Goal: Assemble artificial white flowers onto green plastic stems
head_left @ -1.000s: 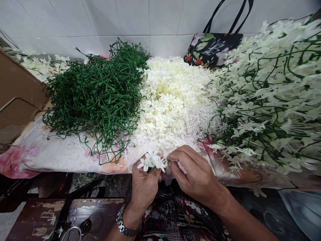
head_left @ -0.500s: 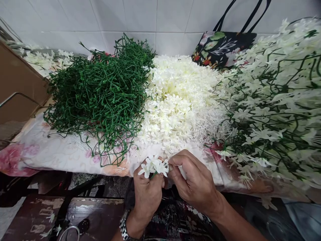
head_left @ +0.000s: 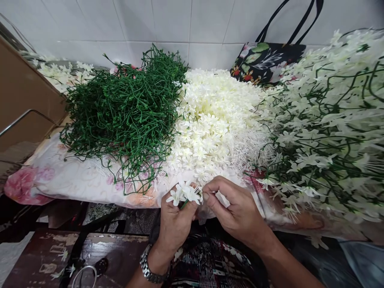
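My left hand (head_left: 177, 224) is closed around the green stem of a small white artificial flower sprig (head_left: 185, 193), whose blossoms show above the thumb. Thumb and forefinger of my right hand (head_left: 232, 208) are pinched together just right of the blossoms. A thin white strand, apparently a stamen (head_left: 209, 192), shows at that pinch. Past my hands lies a heap of loose white blossoms (head_left: 207, 124), with thin white stamens (head_left: 252, 146) along its right side. Left of it is a tangled pile of green plastic stems (head_left: 123, 108).
Finished-looking white flower sprays (head_left: 327, 148) are massed at the right. A black floral bag (head_left: 267, 60) leans on the tiled wall. A cardboard box (head_left: 27, 88) stands at the left. Below the cloth-covered table edge (head_left: 90, 192) is a worn brown wooden surface (head_left: 117, 256).
My right fingers have shifted slightly at the blossoms, and a white petal-like piece now shows between thumb and forefinger. My left hand keeps its hold. The view has tilted a little.
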`<state>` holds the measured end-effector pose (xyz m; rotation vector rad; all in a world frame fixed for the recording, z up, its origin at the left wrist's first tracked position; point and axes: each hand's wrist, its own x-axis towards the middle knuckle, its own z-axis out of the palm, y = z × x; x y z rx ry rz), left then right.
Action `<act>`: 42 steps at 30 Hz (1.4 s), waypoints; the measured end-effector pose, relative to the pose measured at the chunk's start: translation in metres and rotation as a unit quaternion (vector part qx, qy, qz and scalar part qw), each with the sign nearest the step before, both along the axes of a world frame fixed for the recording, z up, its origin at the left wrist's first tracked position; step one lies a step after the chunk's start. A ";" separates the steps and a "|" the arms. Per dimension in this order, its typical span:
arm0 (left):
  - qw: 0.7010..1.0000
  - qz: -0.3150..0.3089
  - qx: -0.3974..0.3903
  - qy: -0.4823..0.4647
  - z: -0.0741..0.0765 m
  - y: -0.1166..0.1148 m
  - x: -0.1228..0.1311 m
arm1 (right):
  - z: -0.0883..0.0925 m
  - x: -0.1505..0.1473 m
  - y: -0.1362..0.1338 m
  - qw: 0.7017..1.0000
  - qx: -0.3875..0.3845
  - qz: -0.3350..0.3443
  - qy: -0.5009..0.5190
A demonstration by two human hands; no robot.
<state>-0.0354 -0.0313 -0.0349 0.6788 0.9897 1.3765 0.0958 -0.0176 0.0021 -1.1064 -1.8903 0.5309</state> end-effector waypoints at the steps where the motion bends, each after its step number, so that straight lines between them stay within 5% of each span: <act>1: 1.000 0.010 0.002 0.005 0.000 0.000 0.000 | 0.002 0.001 0.000 1.000 -0.013 -0.004 0.004; 7: 0.998 0.052 -0.003 0.016 0.005 0.001 0.003 | 0.014 0.006 -0.002 1.000 -0.028 -0.001 0.000; 14: 0.997 0.040 -0.064 -0.028 0.023 0.003 0.002 | 0.025 0.012 -0.002 0.993 0.100 0.006 -0.057; 21: 0.997 0.051 -0.061 -0.002 0.016 0.003 -0.001 | 0.028 0.016 0.000 0.985 0.126 0.037 -0.114; 28: 0.996 -0.066 -0.007 0.060 0.016 0.001 -0.006 | 0.030 0.024 -0.001 0.987 0.073 0.072 -0.121; 35: 0.973 -0.096 0.045 0.206 0.037 0.004 -0.004 | 0.027 0.026 -0.001 0.988 0.069 0.078 -0.118; 42: 0.967 -0.114 0.056 0.223 0.037 0.004 -0.004 | 0.023 0.024 -0.001 0.987 0.096 0.058 -0.115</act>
